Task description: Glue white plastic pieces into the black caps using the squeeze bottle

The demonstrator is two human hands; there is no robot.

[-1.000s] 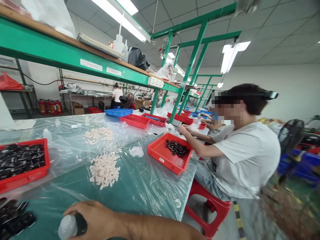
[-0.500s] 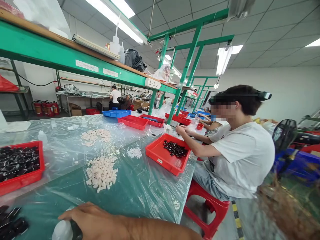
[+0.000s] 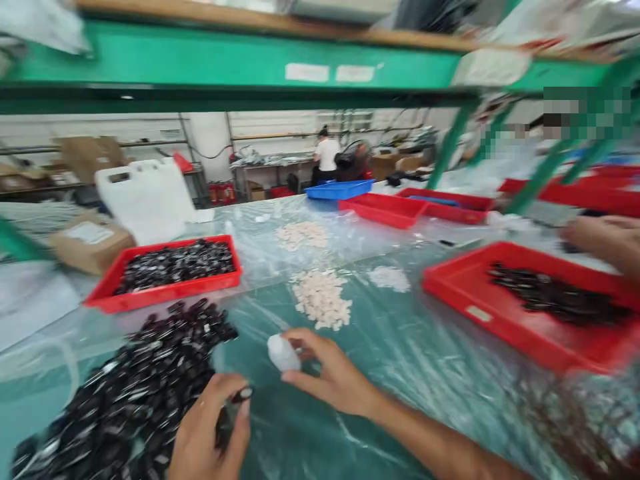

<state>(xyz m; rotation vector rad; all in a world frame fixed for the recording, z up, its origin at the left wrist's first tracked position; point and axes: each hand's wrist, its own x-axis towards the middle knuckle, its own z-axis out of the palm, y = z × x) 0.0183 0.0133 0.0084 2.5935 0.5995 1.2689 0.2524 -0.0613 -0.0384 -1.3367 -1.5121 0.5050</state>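
Note:
Between thumb and fingers, my left hand [image 3: 210, 427] pinches a small black piece [image 3: 243, 394] with a pale end. My right hand [image 3: 327, 373] grips a small white plastic bottle [image 3: 283, 353], held tilted just above the table. Beside and below my left hand spreads a large heap of glossy black pieces [image 3: 130, 387]. Beyond my right hand lies a pile of small cream-coloured pieces [image 3: 323, 299]. Farther off is a second, flatter cream pile [image 3: 301, 235], and to its right a patch of tiny white bits [image 3: 390, 279]. Motion blurs the details.
A red tray [image 3: 165, 293] full of black pieces stands at the left; another red tray [image 3: 500, 327] sits at the right, near a co-worker's hand [image 3: 605, 240]. Red and blue trays [image 3: 340, 191] stand farther back. A green shelf beam [image 3: 200, 60] crosses above the plastic-covered table.
The view has swung left and down. My left hand has come into sight with a black piece, and my right hand with the white bottle now appears near the middle.

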